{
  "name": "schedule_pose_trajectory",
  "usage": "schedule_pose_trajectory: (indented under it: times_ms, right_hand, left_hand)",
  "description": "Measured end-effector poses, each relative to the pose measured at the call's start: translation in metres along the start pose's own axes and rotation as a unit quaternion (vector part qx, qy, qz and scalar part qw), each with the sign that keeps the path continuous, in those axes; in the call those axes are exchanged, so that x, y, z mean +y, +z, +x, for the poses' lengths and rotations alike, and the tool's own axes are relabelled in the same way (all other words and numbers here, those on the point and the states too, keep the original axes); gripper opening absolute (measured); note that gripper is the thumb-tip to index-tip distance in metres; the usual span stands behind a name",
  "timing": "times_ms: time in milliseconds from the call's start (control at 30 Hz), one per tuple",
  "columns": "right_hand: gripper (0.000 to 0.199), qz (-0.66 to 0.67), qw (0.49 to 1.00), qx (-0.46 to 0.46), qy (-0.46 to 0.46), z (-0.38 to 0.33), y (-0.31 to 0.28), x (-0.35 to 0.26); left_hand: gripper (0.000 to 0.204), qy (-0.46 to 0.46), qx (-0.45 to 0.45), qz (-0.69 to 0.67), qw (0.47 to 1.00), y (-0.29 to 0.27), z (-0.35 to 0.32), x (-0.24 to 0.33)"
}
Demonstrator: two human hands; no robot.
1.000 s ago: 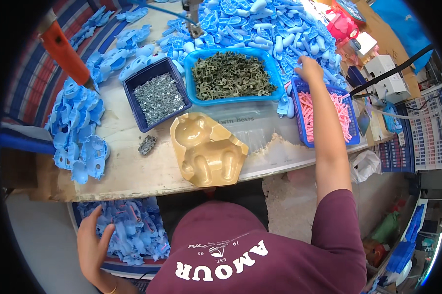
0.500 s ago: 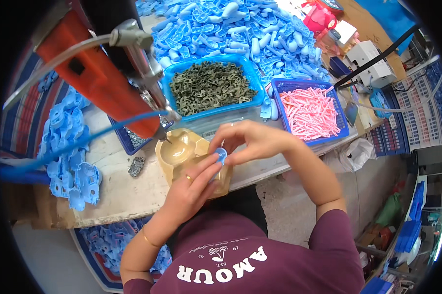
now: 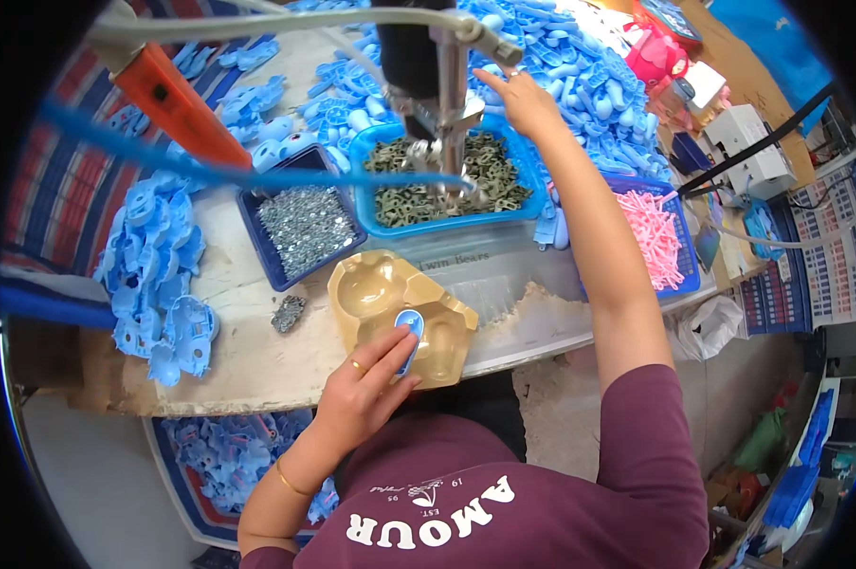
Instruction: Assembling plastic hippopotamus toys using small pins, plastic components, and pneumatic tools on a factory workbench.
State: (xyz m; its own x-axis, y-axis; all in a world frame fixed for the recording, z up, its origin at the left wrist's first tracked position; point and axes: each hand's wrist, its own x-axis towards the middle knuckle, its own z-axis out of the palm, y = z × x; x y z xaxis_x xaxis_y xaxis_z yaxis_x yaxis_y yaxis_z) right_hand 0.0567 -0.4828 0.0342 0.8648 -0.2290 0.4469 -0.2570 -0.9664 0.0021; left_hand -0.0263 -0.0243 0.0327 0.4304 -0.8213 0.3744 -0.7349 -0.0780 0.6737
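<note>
I see the left hand pressing a small blue plastic part into a recess of the tan moulded fixture at the near centre of the workbench. The fingers are extended and close on the part from above, which seats it flat in the cavity; I judge the fixture is shaped to locate the piece.

The right hand is stretched to the far side, fingers loosely spread and holding nothing, above the heap of blue plastic parts beyond the blue tray of dark metal pieces.

A smaller dark tray of silver screws sits just left of that tray; pink parts in a blue basket lie to the right. A suspended driver tool hangs above the trays.

The part is oval, light blue with a paler centre, and partly covered by the fingertips.
</note>
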Motion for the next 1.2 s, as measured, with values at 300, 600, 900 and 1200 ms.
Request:
schedule_pose_trajectory:
  times_ms: [300,600,900,1200]
  right_hand:
    - [0.028,-0.019,0.99,0.139,-0.03,0.004,-0.041,0.02]
    - [0.019,0.381,0.87,-0.309,-0.046,-0.113,-0.127,-0.144]
    - [0.022,0.262,0.92,-0.263,-0.122,-0.178,-0.117,-0.181]
    - [0.013,0.338,0.898,-0.275,-0.058,-0.174,-0.111,-0.187]
  left_hand:
    - [0.052,0.079,-0.057,0.185,0.978,-0.006,-0.022,-0.019]
    - [0.046,0.053,-0.047,0.201,0.977,0.014,-0.032,-0.031]
    - [0.045,0.017,0.072,0.216,0.974,-0.025,-0.055,-0.052]
    - [0.028,-0.219,0.208,0.498,0.813,-0.129,-0.13,-0.127]
